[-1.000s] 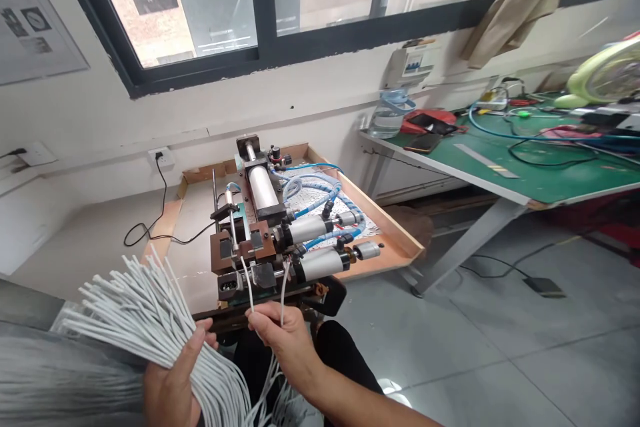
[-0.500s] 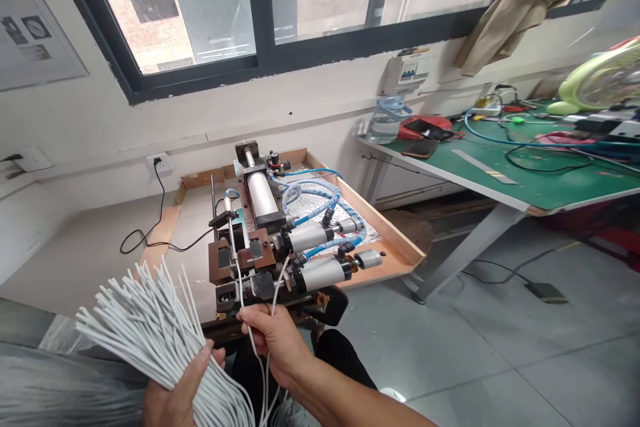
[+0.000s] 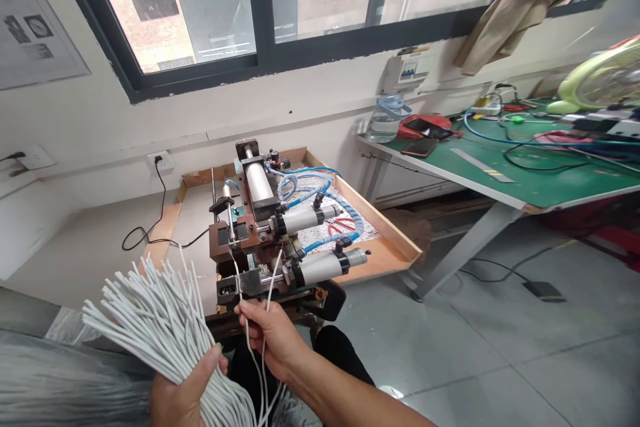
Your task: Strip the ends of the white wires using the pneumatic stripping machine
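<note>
My left hand [image 3: 187, 383] is wrapped round a thick bundle of white cables [image 3: 150, 313], whose cut ends fan out to the upper left. Between thumb and finger of my right hand [image 3: 267, 333] is a white cable [image 3: 237, 273], its upper end running into the jaws of the pneumatic machine [image 3: 240, 230]. A second white cable [image 3: 271, 285] rises from the same hand, with a small red tip at its upper end, beside the front silver cylinder [image 3: 327, 268]. The rear silver cylinder [image 3: 305, 220] lies behind it.
The machine stands in a wooden-edged tray [image 3: 385, 220] with blue air hoses and several red scraps. At the right, a green table [image 3: 550, 177] bears a phone, a water jug [image 3: 387, 121] and a fan [image 3: 605, 80]. A grey plastic-wrapped bundle [image 3: 65, 380] is at lower left.
The machine's rear brown block and rear cylinder have moved back, leaving a gap to the front block. Red scraps now show in the tray. My left hand and its bundle have shifted slightly right.
</note>
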